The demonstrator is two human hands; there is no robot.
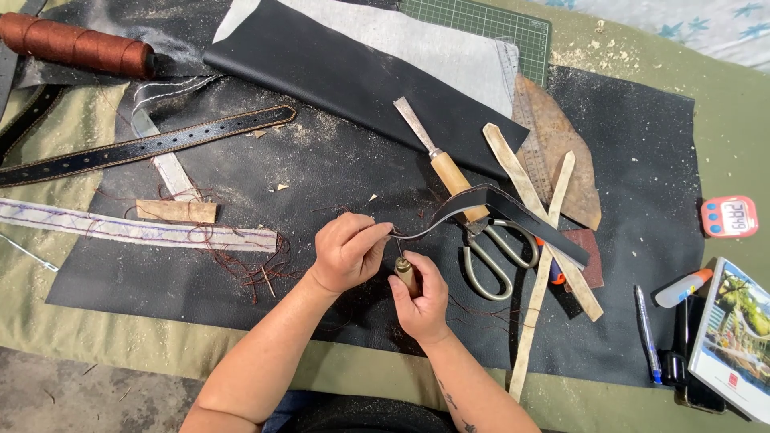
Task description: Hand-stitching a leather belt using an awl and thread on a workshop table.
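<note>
- Left hand (346, 250) pinches the end of a dark leather strap (481, 202) at frame centre.
- Right hand (420, 295) grips a wooden-handled awl (406, 274) just below it.
- Scissors (493, 252) lie right, on the tabletop (96, 321).

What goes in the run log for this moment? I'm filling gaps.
left hand: pinches black leather strap end | right hand: grips wooden-handled awl | scissors: under strap
</note>
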